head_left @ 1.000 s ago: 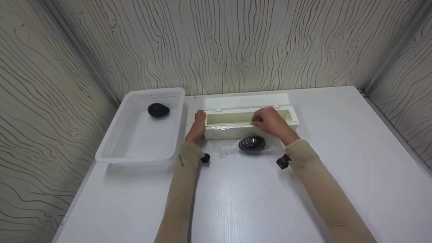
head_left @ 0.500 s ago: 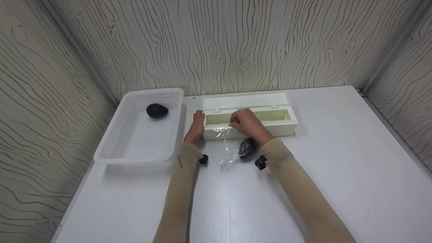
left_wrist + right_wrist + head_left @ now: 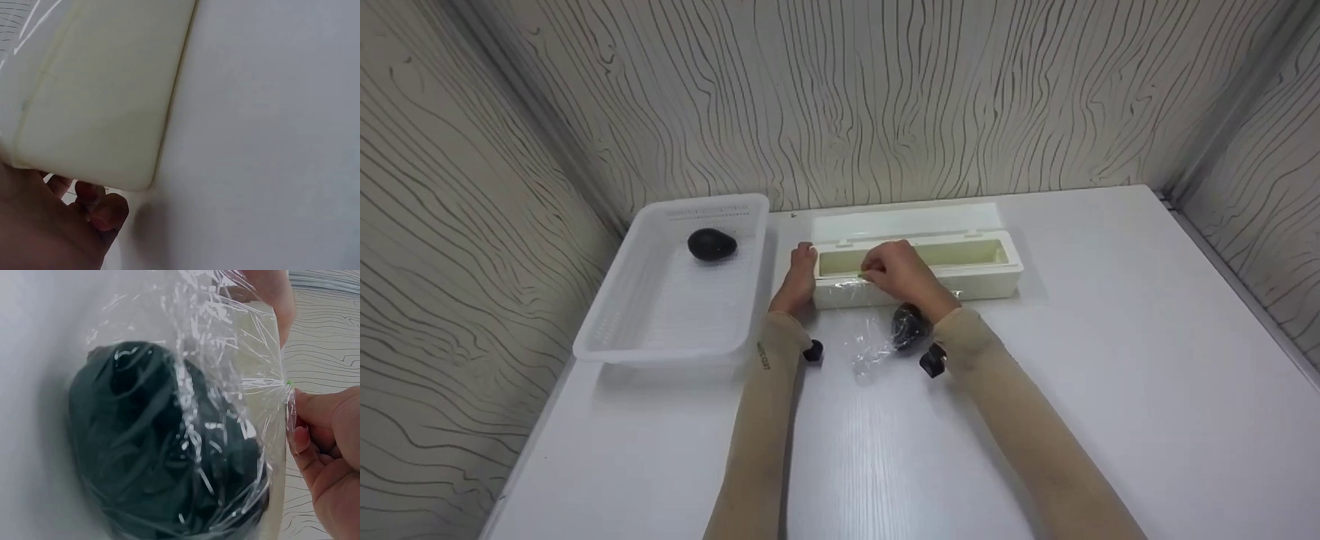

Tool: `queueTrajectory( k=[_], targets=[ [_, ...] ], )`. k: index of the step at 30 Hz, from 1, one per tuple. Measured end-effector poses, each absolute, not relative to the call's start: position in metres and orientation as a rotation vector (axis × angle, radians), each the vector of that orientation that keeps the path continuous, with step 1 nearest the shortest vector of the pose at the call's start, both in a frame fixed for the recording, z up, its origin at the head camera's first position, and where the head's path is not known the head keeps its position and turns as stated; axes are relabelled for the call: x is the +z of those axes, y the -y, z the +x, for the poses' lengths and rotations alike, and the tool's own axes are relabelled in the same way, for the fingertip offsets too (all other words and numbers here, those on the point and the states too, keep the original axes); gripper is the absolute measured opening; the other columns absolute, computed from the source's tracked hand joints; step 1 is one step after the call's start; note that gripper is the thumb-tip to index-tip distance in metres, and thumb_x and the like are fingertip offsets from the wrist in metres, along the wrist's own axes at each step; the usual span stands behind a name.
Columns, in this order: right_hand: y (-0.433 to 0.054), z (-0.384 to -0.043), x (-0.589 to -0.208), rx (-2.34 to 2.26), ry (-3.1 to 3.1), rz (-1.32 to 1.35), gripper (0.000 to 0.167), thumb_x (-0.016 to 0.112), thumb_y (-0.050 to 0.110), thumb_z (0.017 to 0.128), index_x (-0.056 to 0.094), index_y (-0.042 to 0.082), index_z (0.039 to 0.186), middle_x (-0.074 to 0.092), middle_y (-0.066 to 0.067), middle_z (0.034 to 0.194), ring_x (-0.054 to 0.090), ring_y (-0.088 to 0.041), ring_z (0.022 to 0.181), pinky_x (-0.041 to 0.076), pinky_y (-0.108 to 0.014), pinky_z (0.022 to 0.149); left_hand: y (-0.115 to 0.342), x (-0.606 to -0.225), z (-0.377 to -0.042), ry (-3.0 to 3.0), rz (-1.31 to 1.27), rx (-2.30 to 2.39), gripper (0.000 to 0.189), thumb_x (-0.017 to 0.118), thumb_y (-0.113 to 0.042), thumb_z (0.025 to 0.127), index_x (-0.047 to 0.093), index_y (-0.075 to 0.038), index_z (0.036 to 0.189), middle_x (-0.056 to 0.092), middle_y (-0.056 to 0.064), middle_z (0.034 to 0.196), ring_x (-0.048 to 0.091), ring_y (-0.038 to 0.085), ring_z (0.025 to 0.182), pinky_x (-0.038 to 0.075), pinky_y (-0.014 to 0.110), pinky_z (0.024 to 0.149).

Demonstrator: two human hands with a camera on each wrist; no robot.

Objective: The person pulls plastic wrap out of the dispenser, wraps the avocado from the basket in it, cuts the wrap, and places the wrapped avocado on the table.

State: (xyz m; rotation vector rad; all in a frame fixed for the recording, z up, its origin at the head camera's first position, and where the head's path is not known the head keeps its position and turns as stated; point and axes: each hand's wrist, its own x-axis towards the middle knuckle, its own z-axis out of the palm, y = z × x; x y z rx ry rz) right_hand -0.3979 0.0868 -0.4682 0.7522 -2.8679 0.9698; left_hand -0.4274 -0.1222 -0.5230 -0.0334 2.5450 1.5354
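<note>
A long white cling film dispenser [image 3: 982, 286] stands with its lid tipped back. My left hand [image 3: 797, 281] holds its left end, the fingers curled around the corner in the left wrist view. Along the front rim, my right hand [image 3: 905, 271] pinches a small green slide cutter [image 3: 289, 384], mostly hidden by the fingertips. Clear cling film [image 3: 866, 356] runs from under that rim, gathered at the cutter in the right wrist view. In front of the dispenser lies a dark avocado [image 3: 910, 330] wrapped in the film, partly behind my right wrist.
On the left stands a white plastic basket [image 3: 660, 351] with a second, bare avocado [image 3: 712, 245] in it. The dispenser's open lid [image 3: 904, 219] lies toward the wood-grain back wall [image 3: 885, 97]. A white table [image 3: 855, 465] lies under everything.
My right hand has slid left along the dispenser's front rim with the slide cutter. The wrapped avocado has turned and its film has shifted toward me. My left hand has stayed at the dispenser's end.
</note>
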Motion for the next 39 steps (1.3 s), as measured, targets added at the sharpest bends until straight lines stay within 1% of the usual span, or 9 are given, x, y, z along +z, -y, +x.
queueTrajectory(
  k=[5, 11, 14, 22, 24, 30, 33, 36, 39],
  targets=[
    [-0.096, -0.397, -0.466, 0.953, 2.903, 0.742, 0.011, 0.070, 0.011, 0.088, 0.075, 0.004, 0.095, 0.074, -0.010, 0.090, 0.068, -0.022, 0.080, 0.058, -0.035, 0.077, 0.125, -0.523, -0.426, -2.580, 0.027, 1.501, 0.053, 0.015, -0.047, 0.104, 0.030, -0.019, 0.146, 0.032, 0.008, 0.148, 0.033, 0.026, 0.141, 0.022, 0.045, 0.122],
    [-0.103, -0.398, -0.462, 0.965, 2.905, 0.740, 0.013, 0.072, 0.014, 0.087, 0.076, 0.006, 0.096, 0.075, -0.008, 0.093, 0.069, -0.021, 0.085, 0.057, -0.035, 0.081, 0.129, -0.524, -0.424, -2.561, 0.031, 1.480, 0.064, 0.012, -0.052, 0.103, 0.019, -0.016, 0.155, 0.010, 0.010, 0.164, 0.008, 0.027, 0.153, 0.008, 0.044, 0.125],
    [-0.105, -0.397, -0.460, 0.969, 2.922, 0.724, 0.012, 0.073, 0.016, 0.087, 0.077, 0.009, 0.095, 0.076, -0.006, 0.093, 0.068, -0.020, 0.086, 0.057, -0.035, 0.082, 0.129, -0.524, -0.424, -2.507, -0.007, 1.508, 0.066, 0.012, -0.054, 0.103, 0.014, -0.018, 0.157, 0.006, 0.007, 0.165, 0.004, 0.024, 0.153, 0.004, 0.042, 0.125],
    [-0.108, -0.399, -0.461, 0.942, 2.882, 0.802, 0.009, 0.073, 0.011, 0.087, 0.078, 0.009, 0.094, 0.076, -0.006, 0.095, 0.069, -0.022, 0.090, 0.055, -0.037, 0.088, 0.126, -0.523, -0.423, -2.434, -0.034, 1.642, 0.054, 0.015, -0.054, 0.102, 0.031, -0.028, 0.146, 0.036, 0.000, 0.153, 0.025, 0.021, 0.148, 0.013, 0.042, 0.124],
    [-0.106, -0.400, -0.462, 0.918, 2.853, 0.829, 0.009, 0.072, 0.009, 0.086, 0.077, 0.008, 0.094, 0.076, -0.007, 0.095, 0.069, -0.023, 0.089, 0.056, -0.037, 0.087, 0.126, -0.523, -0.422, -2.441, -0.045, 1.635, 0.056, 0.014, -0.055, 0.102, 0.028, -0.027, 0.149, 0.031, 0.000, 0.157, 0.021, 0.021, 0.150, 0.011, 0.042, 0.125],
    [-0.097, -0.399, -0.465, 0.896, 2.848, 0.837, 0.010, 0.069, 0.008, 0.088, 0.076, 0.006, 0.095, 0.075, -0.010, 0.092, 0.068, -0.024, 0.085, 0.057, -0.037, 0.081, 0.125, -0.525, -0.423, -2.515, -0.016, 1.591, 0.057, 0.011, -0.051, 0.103, 0.025, -0.020, 0.149, 0.032, 0.007, 0.153, 0.027, 0.024, 0.146, 0.016, 0.042, 0.124],
    [-0.092, -0.399, -0.465, 0.917, 2.864, 0.825, 0.011, 0.068, 0.008, 0.089, 0.075, 0.004, 0.096, 0.074, -0.011, 0.092, 0.067, -0.024, 0.084, 0.057, -0.037, 0.080, 0.124, -0.526, -0.426, -2.527, -0.013, 1.581, 0.058, 0.011, -0.050, 0.104, 0.024, -0.018, 0.150, 0.028, 0.006, 0.155, 0.025, 0.023, 0.148, 0.015, 0.041, 0.124],
    [-0.090, -0.399, -0.464, 0.952, 2.873, 0.807, 0.012, 0.068, 0.006, 0.089, 0.075, 0.003, 0.097, 0.074, -0.012, 0.092, 0.068, -0.024, 0.084, 0.058, -0.037, 0.079, 0.122, -0.526, -0.428, -2.532, -0.018, 1.592, 0.057, 0.012, -0.048, 0.104, 0.026, -0.017, 0.149, 0.031, 0.006, 0.152, 0.028, 0.021, 0.145, 0.015, 0.040, 0.124],
    [-0.088, -0.399, -0.464, 0.972, 2.876, 0.790, 0.011, 0.068, 0.007, 0.088, 0.075, 0.003, 0.096, 0.074, -0.011, 0.091, 0.068, -0.024, 0.083, 0.058, -0.036, 0.079, 0.121, -0.526, -0.428, -2.568, 0.016, 1.603, 0.052, 0.013, -0.043, 0.105, 0.033, -0.014, 0.143, 0.040, 0.009, 0.140, 0.038, 0.022, 0.133, 0.022, 0.040, 0.122]
  ],
)
